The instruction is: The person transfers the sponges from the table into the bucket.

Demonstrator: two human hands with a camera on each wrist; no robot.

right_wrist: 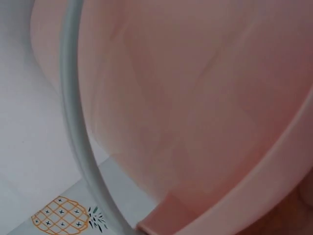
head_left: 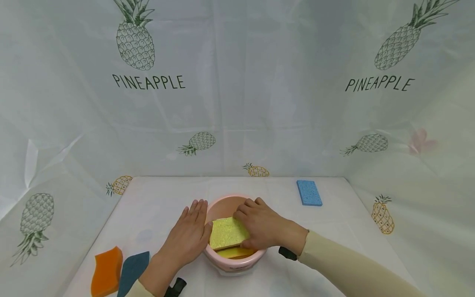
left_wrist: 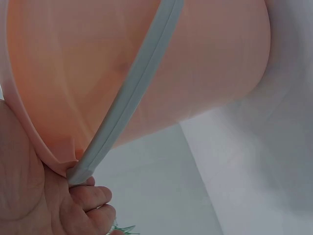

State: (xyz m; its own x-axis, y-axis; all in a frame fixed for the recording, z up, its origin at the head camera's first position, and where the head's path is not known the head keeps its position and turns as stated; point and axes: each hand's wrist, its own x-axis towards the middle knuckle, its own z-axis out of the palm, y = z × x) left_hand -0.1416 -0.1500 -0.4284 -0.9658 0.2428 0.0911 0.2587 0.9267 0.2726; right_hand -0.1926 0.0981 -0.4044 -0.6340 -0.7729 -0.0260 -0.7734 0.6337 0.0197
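Observation:
A pink bucket stands in front of me. A yellow sponge lies tilted in its mouth, and another yellow piece shows below it. My right hand reaches over the right rim and grips the upper sponge at its right side, thumb at the near corner. Against the left rim rests my left hand, its fingers stretched forward and its thumb by the sponge's left edge. In the left wrist view, that palm lies at the rim beside the end of the grey handle.
A blue sponge lies at the back right of the white table. At the front left are an orange sponge and a dark blue one, partly behind my left forearm. A pineapple-print sheet hangs around the table.

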